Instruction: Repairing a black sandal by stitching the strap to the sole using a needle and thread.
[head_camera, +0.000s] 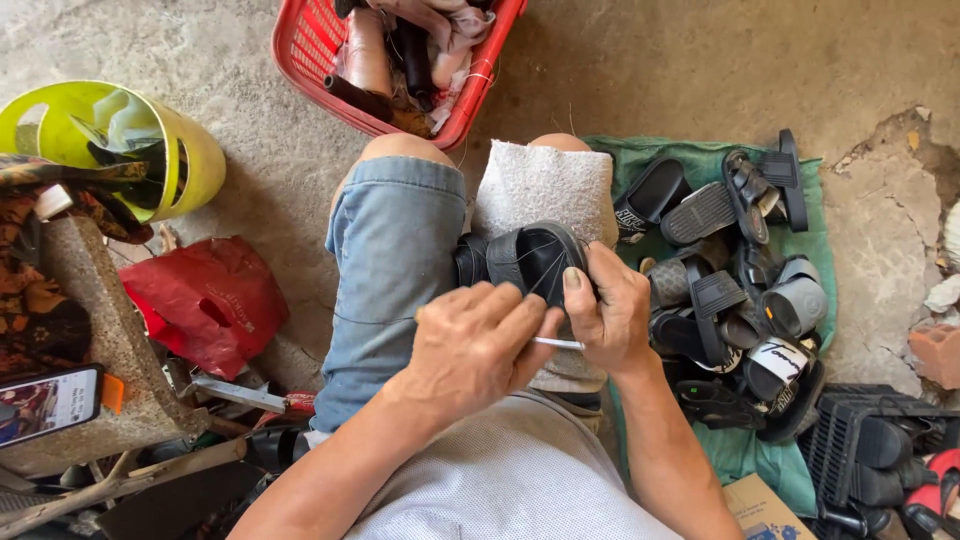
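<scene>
A black slide sandal (525, 258) rests on a white towel (545, 185) laid over my right knee. My right hand (612, 312) grips the sandal's strap, thumb pressed on its edge. My left hand (480, 345) is closed around a thin metal needle or awl (560, 343) whose shaft pokes out toward my right hand. Thin thread runs across the sandal's strap. I sit in blue denim shorts (390, 270) on a concrete floor.
A pile of black sandals (735, 290) lies on a green cloth (810, 250) to my right. A red basket (400, 60) with thread spools stands ahead. On the left are a yellow-green bucket (130, 140), a red bag (210, 300), a phone (50, 403) and tools.
</scene>
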